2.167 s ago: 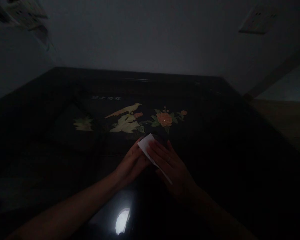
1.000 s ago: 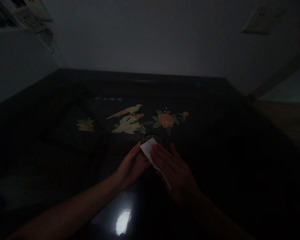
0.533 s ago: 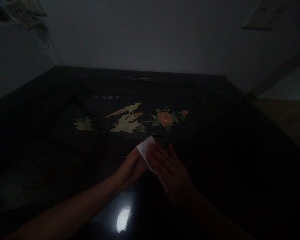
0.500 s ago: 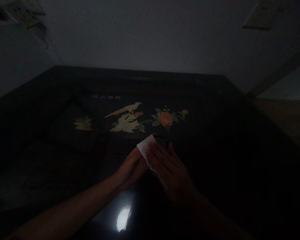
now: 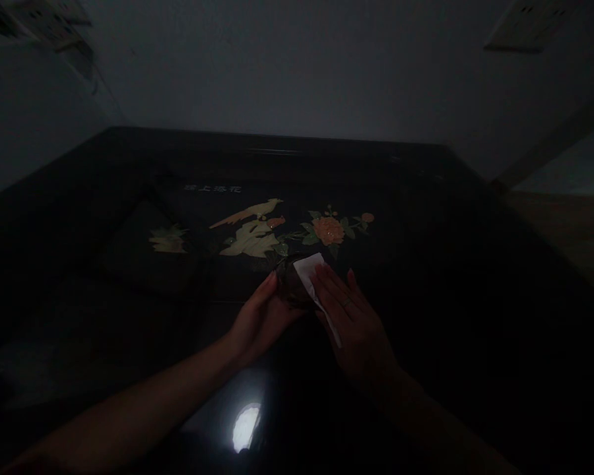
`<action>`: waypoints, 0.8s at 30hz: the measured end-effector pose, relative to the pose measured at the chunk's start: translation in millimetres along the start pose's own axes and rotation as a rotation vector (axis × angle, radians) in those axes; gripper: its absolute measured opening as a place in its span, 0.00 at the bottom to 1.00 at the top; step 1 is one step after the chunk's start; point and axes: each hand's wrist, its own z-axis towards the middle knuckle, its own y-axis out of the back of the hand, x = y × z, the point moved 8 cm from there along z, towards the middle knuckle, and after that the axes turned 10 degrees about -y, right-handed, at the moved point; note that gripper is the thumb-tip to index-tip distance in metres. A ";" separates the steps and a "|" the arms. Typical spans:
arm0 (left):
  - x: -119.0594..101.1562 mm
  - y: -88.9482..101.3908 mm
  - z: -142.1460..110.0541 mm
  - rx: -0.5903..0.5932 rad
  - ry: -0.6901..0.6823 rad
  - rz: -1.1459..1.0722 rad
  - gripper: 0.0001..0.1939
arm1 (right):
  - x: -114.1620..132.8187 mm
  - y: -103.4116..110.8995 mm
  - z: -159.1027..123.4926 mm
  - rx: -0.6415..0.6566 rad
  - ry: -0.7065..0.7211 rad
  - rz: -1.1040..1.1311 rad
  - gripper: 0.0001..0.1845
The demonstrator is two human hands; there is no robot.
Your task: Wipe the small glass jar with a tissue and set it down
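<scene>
Touching a dark object (image 5: 290,280): a white tissue (image 5: 307,268).
Before the inlaid design (image 5: 250,240), the object is gripped by the left hand (image 5: 262,318); the tissue is held under the right hand (image 5: 355,324).

Tabletop (image 5: 455,264): glossy black, mostly sunk in darkness
Reflection (image 5: 246,427): burnt-out white glare, bluish haze around it
Wall (image 5: 287,72): dull grey, dimming toward the corners
Upper-right power socket (image 5: 527,26): skewed by wide-angle distortion, soft
Peony inlay (image 5: 329,231): muted, tiny highlights
Left hand (image 5: 264,320): faintly lit
Right hand (image 5: 359,323): dimmer, slightly soft
Object between the hands (image 5: 293,285): too underexposed to identify
</scene>
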 end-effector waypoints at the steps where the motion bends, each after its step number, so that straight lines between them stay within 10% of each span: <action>1: -0.7 1.0 1.5 -0.023 0.003 -0.010 0.16 | 2.6 0.9 -0.2 0.000 0.010 0.007 0.23; 24: 3.4 4.6 6.4 -0.103 0.080 -0.029 0.16 | 14.5 2.1 0.7 0.049 0.039 -0.021 0.20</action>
